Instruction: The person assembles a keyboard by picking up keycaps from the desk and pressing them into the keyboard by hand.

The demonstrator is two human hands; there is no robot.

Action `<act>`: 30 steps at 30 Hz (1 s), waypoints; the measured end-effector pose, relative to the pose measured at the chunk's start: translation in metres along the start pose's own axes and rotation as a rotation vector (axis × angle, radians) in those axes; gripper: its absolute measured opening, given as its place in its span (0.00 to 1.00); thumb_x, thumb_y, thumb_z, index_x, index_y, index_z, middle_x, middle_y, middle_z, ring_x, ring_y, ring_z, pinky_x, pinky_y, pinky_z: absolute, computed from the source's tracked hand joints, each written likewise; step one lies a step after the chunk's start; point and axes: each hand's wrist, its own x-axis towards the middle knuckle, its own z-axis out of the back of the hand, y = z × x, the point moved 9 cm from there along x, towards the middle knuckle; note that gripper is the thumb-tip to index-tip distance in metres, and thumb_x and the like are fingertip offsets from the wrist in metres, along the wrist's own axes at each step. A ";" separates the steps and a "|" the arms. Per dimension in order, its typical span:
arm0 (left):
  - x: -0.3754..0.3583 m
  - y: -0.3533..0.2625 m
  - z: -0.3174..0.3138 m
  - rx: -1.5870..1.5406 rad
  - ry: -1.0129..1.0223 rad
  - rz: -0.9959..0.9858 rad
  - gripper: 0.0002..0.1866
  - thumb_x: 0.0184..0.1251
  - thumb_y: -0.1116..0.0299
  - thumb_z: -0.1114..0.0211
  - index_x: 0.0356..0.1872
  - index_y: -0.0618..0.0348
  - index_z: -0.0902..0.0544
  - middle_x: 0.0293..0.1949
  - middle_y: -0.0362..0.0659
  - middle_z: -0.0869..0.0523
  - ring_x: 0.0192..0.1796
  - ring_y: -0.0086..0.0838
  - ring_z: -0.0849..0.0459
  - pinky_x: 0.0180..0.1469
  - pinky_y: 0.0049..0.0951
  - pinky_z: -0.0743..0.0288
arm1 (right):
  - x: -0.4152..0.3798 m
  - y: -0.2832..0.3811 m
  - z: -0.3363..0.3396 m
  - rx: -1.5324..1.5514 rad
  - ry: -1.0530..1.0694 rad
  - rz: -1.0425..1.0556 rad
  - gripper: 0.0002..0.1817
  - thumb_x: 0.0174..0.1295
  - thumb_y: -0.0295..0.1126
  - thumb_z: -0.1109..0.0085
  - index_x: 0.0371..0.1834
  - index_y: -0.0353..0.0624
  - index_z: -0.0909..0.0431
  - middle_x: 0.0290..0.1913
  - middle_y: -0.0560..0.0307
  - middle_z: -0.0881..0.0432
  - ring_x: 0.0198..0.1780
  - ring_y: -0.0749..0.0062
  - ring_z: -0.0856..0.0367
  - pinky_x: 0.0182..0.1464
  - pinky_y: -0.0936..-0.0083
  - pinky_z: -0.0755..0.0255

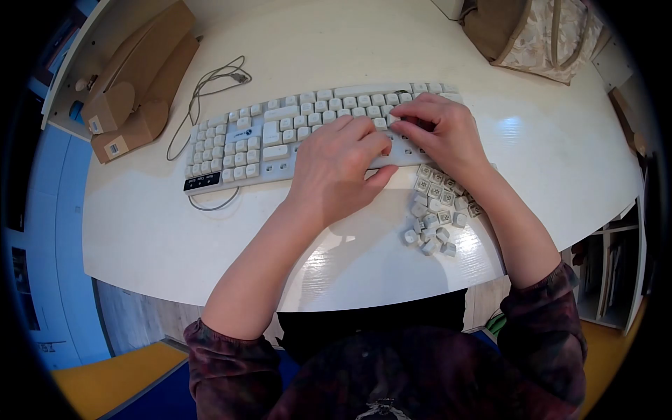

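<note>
A white keyboard (280, 113) lies on the desk with its space bar on the far side. Along its near edge, several key spots are bare of caps. My left hand (336, 157) rests over the middle of it, fingers curled on top and thumb at the near edge. Toward the keyboard's right part, my right hand (441, 133) pinches a white keycap (393, 120) between thumb and index finger. Loose keycaps (435, 199) are heaped on the desk below the right wrist, some upside down and some on their sides.
The white desk (175, 245) curves round in front of me. A grey cable (199, 91) loops at the keyboard's left. Folded brown cardboard (143, 77) leans at the back left, and a patterned bag (539, 35) sits at the back right. Shelves (609, 273) stand at the right.
</note>
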 end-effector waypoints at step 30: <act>0.002 0.006 -0.005 0.067 -0.068 -0.025 0.32 0.49 0.55 0.22 0.57 0.54 0.18 0.51 0.44 0.20 0.55 0.40 0.23 0.58 0.41 0.28 | 0.000 -0.003 0.000 0.010 -0.013 0.058 0.08 0.58 0.33 0.32 0.38 0.43 0.11 0.34 0.54 0.14 0.35 0.57 0.16 0.39 0.67 0.23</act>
